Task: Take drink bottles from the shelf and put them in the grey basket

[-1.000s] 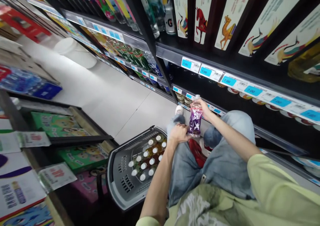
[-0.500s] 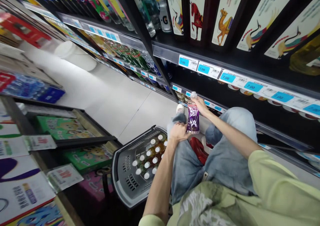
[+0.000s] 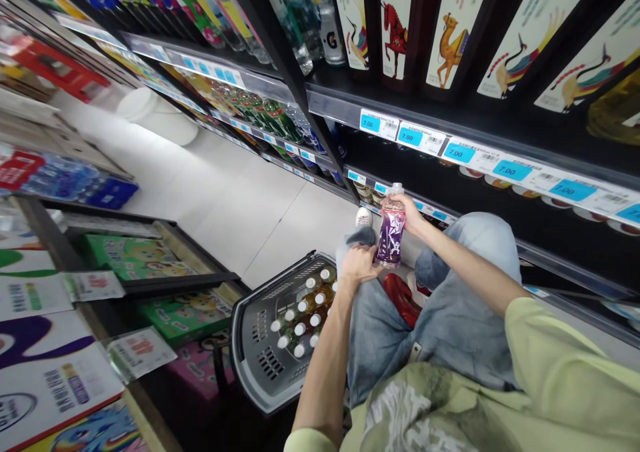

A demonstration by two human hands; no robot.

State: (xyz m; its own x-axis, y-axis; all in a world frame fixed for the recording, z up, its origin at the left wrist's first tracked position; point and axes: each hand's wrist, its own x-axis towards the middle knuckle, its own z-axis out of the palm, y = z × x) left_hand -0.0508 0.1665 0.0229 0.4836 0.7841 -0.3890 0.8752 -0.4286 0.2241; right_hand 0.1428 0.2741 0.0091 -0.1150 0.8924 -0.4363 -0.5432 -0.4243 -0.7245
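A drink bottle (image 3: 391, 237) with a purple label and a white cap stands roughly upright over my knees. Around its upper part, just below the cap, my right hand (image 3: 409, 213) is closed. My left hand (image 3: 359, 263) rests by my left knee, its fingers curled against the bottle's lower end; part of them is hidden. To the left of that knee, a grey shopping basket (image 3: 263, 372) holds several white-capped bottles (image 3: 315, 319), standing upright. My left forearm covers part of the basket.
Shelves of drinks with price tags (image 3: 379, 124) run along the right, with tall cartons (image 3: 397, 29) on top. A low display rack with boxed goods (image 3: 135, 255) borders the basket on the left. A white bucket (image 3: 157, 115) stands on the pale floor (image 3: 250, 199) ahead.
The whole view has shifted slightly. The bottle has turned and tilted a little in my hands, and my right hand sits around its upper part. My left hand keeps its place.
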